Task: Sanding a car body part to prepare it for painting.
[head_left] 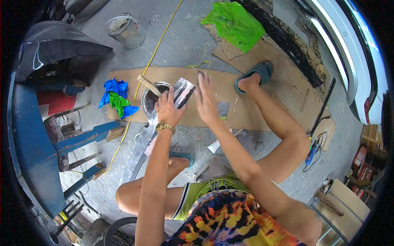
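Note:
My left hand (169,108), with a gold watch (165,126) on its wrist, grips a long grey and black vehicle panel strip (152,126). Pink filler patches show near its upper end and further down. The strip slants from the lower left up to the right across an open round can (145,101), and a wooden stick (149,85) lies over the can's rim. Just right of the strip's upper end is my right hand (206,99), its fingers pointing away from me and smeared by motion. Something dark shows at its fingertips; I cannot tell what it is.
Cardboard sheets (283,96) cover the floor ahead. Blue and green plastic (116,98) lies left, a green bag (234,24) far right. A yellow cord (158,39) crosses near a metal bucket (130,36). A blue metal frame (33,143) stands left, a white car (340,49) right.

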